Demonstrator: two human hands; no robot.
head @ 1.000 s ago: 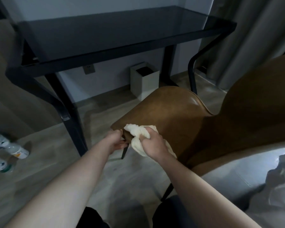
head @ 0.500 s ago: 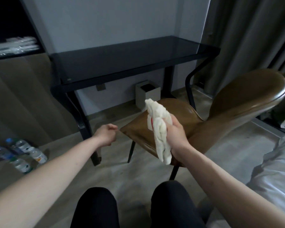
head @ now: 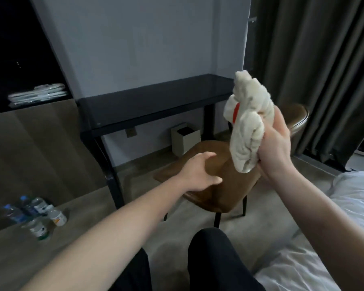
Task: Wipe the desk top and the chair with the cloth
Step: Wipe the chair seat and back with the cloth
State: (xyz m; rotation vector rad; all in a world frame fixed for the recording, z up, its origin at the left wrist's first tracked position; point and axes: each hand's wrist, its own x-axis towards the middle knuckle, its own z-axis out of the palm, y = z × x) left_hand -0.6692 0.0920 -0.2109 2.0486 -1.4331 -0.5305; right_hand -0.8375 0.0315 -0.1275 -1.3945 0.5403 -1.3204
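L to R: our left hand [head: 200, 172] spread, empty, over chair [head: 214, 192] seat. Right hand [head: 275, 148] clenched round bunched cloth [head: 247, 131], raised clear of seat, w/ desk [head: 156, 97] beyond the grip. No wiping contact now; we judge progress unclear, desk top and chair possibly both left.
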